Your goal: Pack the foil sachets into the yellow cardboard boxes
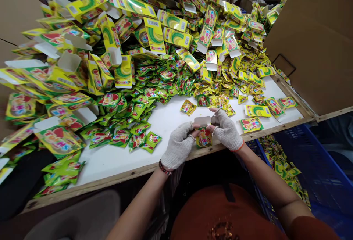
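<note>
Between my hands, at the table's front edge, is a small candy box [204, 138] with its pale top flap raised. My left hand [180, 142], in a white knit glove with bare fingertips, pinches the box's left side. My right hand [226, 129], gloved the same way, has its thumb against the box's upper right side, and its index finger reaches past the flap. Just beyond lie a yellow sachet [188, 107] and a green sachet [203, 100]. To the left, several green sachets [138, 140] spread over the white tabletop [162, 122].
A high heap of open yellow boxes [154, 36] covers the back and left of the table. Closed boxes [251, 124] lie at the right edge. Blue crates [317, 166] holding yellow packs stand below right. A large cardboard sheet [317, 49] rises at the right.
</note>
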### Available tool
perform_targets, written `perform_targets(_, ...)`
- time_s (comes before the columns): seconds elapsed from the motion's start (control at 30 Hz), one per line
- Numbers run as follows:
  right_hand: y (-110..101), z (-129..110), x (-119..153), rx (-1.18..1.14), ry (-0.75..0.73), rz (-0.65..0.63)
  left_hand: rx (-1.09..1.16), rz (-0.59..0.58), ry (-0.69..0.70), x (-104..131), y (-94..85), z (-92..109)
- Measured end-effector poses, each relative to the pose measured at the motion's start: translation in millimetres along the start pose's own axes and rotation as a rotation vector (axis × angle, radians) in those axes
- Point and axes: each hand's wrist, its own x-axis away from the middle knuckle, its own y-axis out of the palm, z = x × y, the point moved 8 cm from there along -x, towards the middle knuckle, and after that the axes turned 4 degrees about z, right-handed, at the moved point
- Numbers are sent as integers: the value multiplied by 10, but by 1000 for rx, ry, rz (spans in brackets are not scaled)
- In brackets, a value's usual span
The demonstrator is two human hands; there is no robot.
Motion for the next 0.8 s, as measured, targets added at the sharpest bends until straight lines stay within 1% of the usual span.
perform_targets(0.1, 63, -102, 2, 88, -70, -82, 164, 90, -140, 13, -47, -126)
perform_targets(0.13, 66, -152, 4, 122, -93, -98, 201, 109, -163, 21, -53, -149)
perform_targets(0.2, 57, -247, 9, 167, -125, -114, 177, 111, -144, 27, -59, -127)
perform_targets(0.33, 66, -365, 12, 199, -144, -148, 47, 51, -43, 11, -72, 49)
perform_targets(0.47, 81, -389, -18, 189, -93, -144, 44, 22, -70, -26, -115, 149)
perform_targets(0.53, 91, -393, -30, 177, -85, -149, 37, 6, -62, -26, -130, 176)
perform_targets(0.6, 94, -392, -27, 161, -106, -163, 18, -12, -11, 4, -141, 193)
perform_targets(0.67, 84, -381, -1, 140, -154, -186, -21, -15, 72, 60, -157, 194)
perform_targets(0.8, 93, -309, 108, 102, -257, -261, -97, 26, 243, 182, -178, 165)
